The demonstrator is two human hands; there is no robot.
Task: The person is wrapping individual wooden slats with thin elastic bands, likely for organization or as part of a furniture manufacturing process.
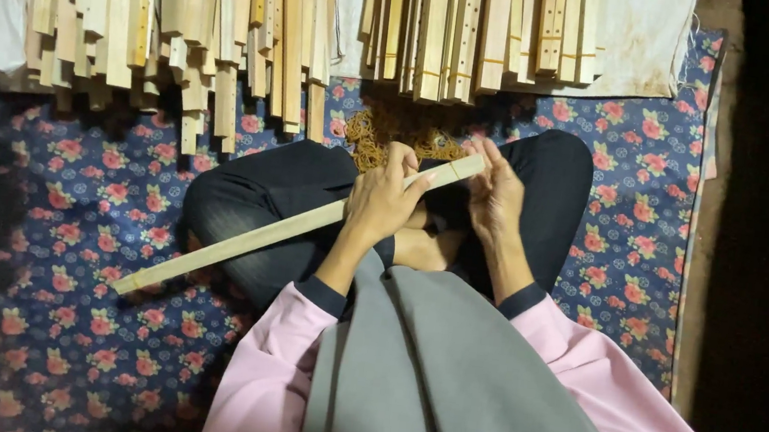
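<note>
Seated cross-legged on a floral blue mat (105, 213), gripping a long pale wooden slat (246, 241) across the lap: left hand (384, 202) closed around it, right hand (495, 195) pinching its far end, steadied for close work beside stacked wooden slats (185, 20).

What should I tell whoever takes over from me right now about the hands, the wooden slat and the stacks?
Left hand: closed around the long wooden slat near its upper end, firm grip.
Right hand: fingers at the slat's tip, partly curled; whether it pinches the slat or something small is not clear.
The slat runs diagonally across the lap, its far end down over the floral mat.
A tangle of rubber bands lies just ahead of the knees.
Done: bundles of banded slats are stacked ahead; looser slats lie to their left.
Left: the slat in hand is unbanded.
</note>
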